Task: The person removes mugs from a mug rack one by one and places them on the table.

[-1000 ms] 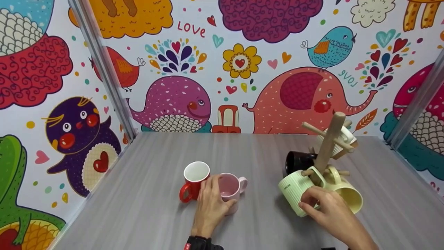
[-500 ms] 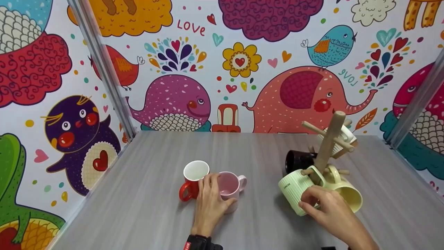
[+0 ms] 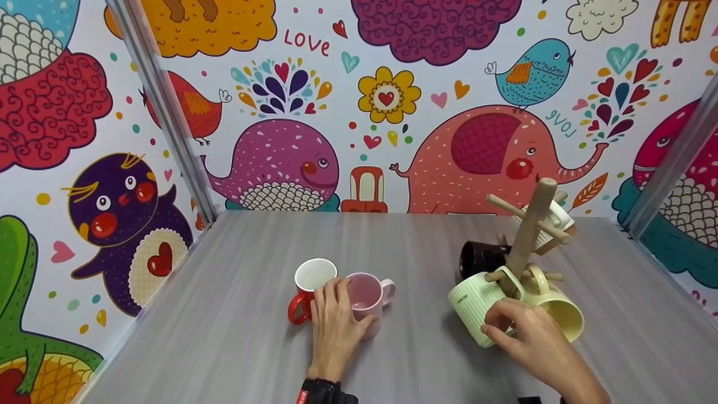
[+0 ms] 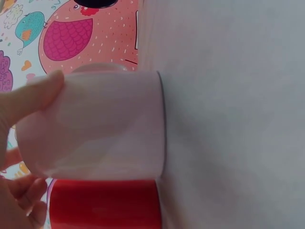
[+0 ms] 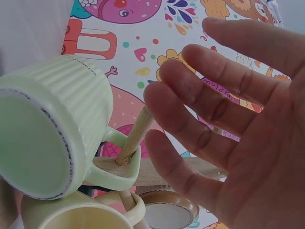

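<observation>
Two mugs stood side by side near the middle of the grey worktop (image 3: 235, 336): a red mug (image 3: 307, 289) and, touching it at its 3 o'clock side, a pink mug (image 3: 367, 297) with its handle pointing toward 3 o'clock. Your left hand (image 3: 334, 331) wrapped the pink mug from the 6 o'clock side, fingers (image 3: 331, 292) curled between the two mugs and thumb against the near wall; the left wrist view showed the thumb (image 4: 33, 98) pressed flat on the pink mug's side, with the red mug right against it.

Your right hand (image 3: 527, 336) was at the wooden mug tree (image 3: 530, 235), which stood well apart at 3 o'clock from the pair. A ribbed pale green mug (image 3: 477, 306) hung by its handle on a low peg, and your fingers lay against it at its 4 o'clock side. In the right wrist view those fingers (image 5: 228, 109) were spread and nearly straight, gripping nothing. A yellow mug (image 3: 561, 317), a black mug (image 3: 482, 259) and a white mug (image 3: 552, 221) hung on other pegs.
</observation>
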A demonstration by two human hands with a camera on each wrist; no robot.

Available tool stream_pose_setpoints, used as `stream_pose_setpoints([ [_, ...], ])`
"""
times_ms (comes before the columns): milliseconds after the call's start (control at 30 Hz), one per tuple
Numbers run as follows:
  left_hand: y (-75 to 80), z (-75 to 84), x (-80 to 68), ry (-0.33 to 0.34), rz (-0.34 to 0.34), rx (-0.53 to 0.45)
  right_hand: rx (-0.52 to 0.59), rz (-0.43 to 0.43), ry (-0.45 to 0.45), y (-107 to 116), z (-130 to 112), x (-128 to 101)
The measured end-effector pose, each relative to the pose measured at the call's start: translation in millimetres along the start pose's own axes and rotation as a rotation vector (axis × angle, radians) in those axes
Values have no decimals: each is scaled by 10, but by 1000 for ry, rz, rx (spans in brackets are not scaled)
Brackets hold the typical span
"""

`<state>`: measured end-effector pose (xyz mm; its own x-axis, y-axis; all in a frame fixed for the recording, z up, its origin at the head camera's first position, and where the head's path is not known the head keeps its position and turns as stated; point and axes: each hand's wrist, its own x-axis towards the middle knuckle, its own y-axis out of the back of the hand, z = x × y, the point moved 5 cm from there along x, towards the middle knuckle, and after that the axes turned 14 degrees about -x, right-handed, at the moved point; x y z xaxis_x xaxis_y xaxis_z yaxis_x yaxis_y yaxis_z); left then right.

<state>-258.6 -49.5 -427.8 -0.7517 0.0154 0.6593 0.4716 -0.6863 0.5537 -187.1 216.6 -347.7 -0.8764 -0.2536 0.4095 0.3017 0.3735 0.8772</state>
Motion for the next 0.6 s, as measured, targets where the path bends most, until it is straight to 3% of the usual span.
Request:
stream_pose_setpoints([
  [600, 28, -31, -6, -12, 94, 40, -1, 10, 6, 11, 13, -13],
])
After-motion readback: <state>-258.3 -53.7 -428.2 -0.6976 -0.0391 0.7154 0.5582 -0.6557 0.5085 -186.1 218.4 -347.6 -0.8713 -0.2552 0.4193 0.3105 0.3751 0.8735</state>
